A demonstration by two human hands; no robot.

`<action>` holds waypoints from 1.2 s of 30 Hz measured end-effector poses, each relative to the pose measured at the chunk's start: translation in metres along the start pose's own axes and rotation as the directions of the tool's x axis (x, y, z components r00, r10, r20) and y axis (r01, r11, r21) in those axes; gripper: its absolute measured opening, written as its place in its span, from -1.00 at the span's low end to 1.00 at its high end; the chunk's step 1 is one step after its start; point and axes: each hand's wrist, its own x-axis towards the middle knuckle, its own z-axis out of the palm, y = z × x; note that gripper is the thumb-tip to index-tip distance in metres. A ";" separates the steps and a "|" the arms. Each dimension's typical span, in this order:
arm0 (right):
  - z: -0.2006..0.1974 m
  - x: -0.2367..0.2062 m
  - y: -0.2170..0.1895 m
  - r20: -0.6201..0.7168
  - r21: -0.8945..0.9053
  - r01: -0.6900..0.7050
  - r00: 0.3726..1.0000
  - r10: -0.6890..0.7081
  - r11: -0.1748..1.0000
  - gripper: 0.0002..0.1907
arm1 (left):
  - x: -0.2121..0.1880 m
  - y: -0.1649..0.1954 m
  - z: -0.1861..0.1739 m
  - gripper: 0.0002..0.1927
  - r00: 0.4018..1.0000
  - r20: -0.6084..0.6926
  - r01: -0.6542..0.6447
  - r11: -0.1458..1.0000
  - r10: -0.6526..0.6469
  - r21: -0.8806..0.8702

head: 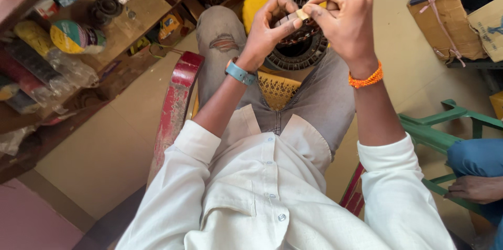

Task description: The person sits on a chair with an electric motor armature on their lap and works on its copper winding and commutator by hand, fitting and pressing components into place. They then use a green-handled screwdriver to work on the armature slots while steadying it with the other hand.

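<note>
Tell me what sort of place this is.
Probably a small motor repair workshop: a round, dark metal stator with copper windings rests on the person's lap, beside cluttered wooden shelves holding tape rolls and spare parts.

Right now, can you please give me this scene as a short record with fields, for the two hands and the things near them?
left hand: left hand, blue watch on the wrist, pinching a small pale strip
right hand: right hand, orange bead bracelet on the wrist, fingertips on the same strip
below the hands: round motor stator with copper windings, resting on the lap
seat: red chair
left side: wooden shelves with tape rolls and parts
right side: green chair; another person's hand
</note>
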 end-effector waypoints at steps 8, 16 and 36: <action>0.010 0.015 -0.005 0.029 0.123 -0.047 0.999 0.044 0.991 -0.92 | -0.003 -0.002 0.009 -0.67 0.991 -0.086 -0.098 0.994 0.102 0.046; 0.009 0.010 -0.012 0.014 0.104 -0.058 0.998 0.057 0.993 -0.91 | 0.000 -0.009 0.006 -0.70 0.992 -0.109 -0.052 0.997 0.058 0.052; 0.024 -0.085 0.015 -0.055 0.132 -0.245 0.966 0.254 0.960 -0.88 | -0.010 0.007 0.019 -0.65 0.948 -0.084 -0.241 0.868 0.306 0.434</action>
